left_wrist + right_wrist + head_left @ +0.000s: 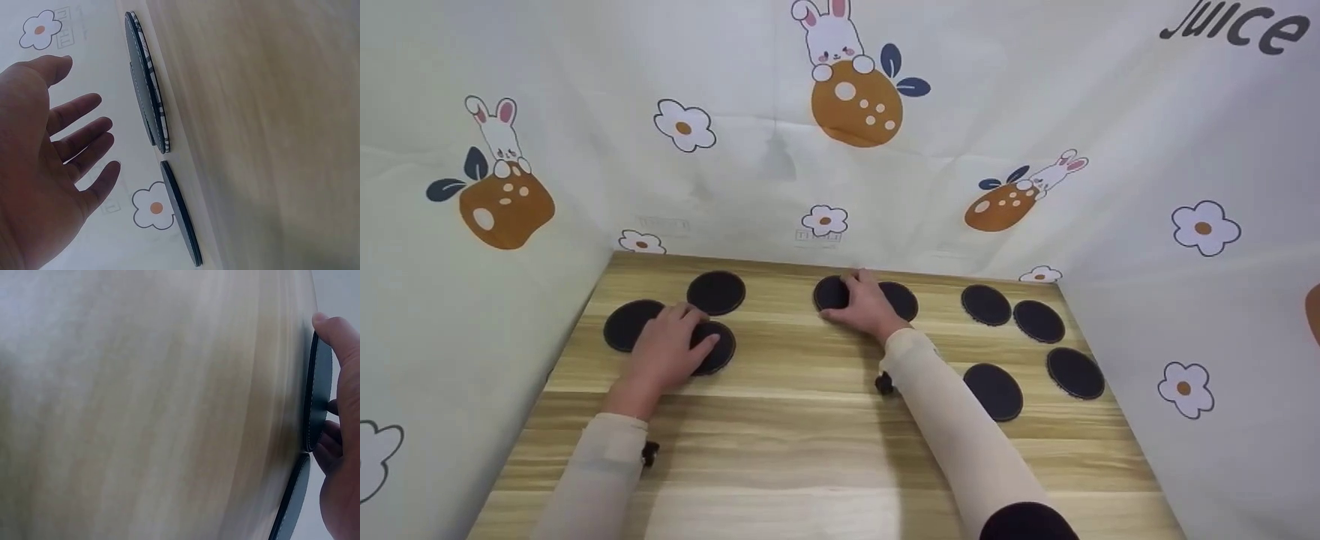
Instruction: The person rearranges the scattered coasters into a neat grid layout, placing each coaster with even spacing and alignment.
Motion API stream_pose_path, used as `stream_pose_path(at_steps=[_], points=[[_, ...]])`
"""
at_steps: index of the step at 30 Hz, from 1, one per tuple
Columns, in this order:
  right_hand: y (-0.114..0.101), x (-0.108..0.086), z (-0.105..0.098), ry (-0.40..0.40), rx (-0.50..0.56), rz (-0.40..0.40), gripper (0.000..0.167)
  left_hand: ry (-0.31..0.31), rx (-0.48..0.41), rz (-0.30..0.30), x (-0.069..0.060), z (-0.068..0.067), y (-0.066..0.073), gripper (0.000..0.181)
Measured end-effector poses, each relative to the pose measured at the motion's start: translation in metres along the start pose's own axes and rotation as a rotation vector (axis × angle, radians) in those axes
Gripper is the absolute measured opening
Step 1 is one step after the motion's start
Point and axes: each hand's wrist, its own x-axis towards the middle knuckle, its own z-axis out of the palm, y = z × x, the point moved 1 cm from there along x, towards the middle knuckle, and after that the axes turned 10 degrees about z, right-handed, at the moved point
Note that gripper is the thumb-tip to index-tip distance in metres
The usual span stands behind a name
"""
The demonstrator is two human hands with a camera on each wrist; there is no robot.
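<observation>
Round black coasters with stitched edges lie on the wooden table. My left hand [667, 349] hovers with spread, relaxed fingers over the left group: a left coaster [628, 327], a back coaster [717, 293] and a near coaster [720, 349]. In the left wrist view that hand [50, 146] holds nothing, and one coaster [147, 84] shows a checked edge. At the back middle, my right hand [866, 304] grips a coaster [830, 295] by its rim, thumb on the near side and fingers at the far side. Another coaster [900, 300] lies partly hidden behind that hand.
More coasters lie at the right: two at the back [986, 305], one by the right edge [1075, 373] and one beside the right forearm [996, 392]. A patterned cloth [735, 187] with rabbits and flowers walls the table's back and sides.
</observation>
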Motion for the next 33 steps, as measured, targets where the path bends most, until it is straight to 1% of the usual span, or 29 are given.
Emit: stream_pose_path(at_steps=[6, 13, 16, 22, 28, 30, 33], points=[[0.002, 0.001, 0.004, -0.004, -0.012, 0.014, 0.098, 0.002, -0.006, -0.013, 0.000, -0.002, 0.002, 0.047], [0.002, -0.001, 0.005, 0.010, 0.005, 0.008, 0.100, -0.011, 0.002, -0.017, 0.000, 0.000, 0.002, 0.046], [0.002, 0.000, 0.006, 0.015, -0.007, 0.009, 0.101, -0.014, 0.004, -0.016, 0.001, 0.000, 0.003, 0.046], [0.005, 0.000, 0.007, 0.010, -0.005, 0.020, 0.104, -0.016, -0.003, -0.030, 0.001, 0.000, 0.003, 0.046], [0.012, -0.007, 0.000, 0.009, 0.039, 0.014, 0.104, -0.013, -0.005, -0.035, 0.001, -0.001, 0.003, 0.045], [0.017, -0.010, -0.005, 0.016, 0.045, -0.001, 0.103, -0.013, -0.003, -0.034, 0.001, -0.001, 0.003, 0.045], [0.025, -0.015, -0.013, 0.031, 0.048, -0.046, 0.101, -0.017, -0.002, -0.035, 0.001, -0.002, 0.002, 0.045]])
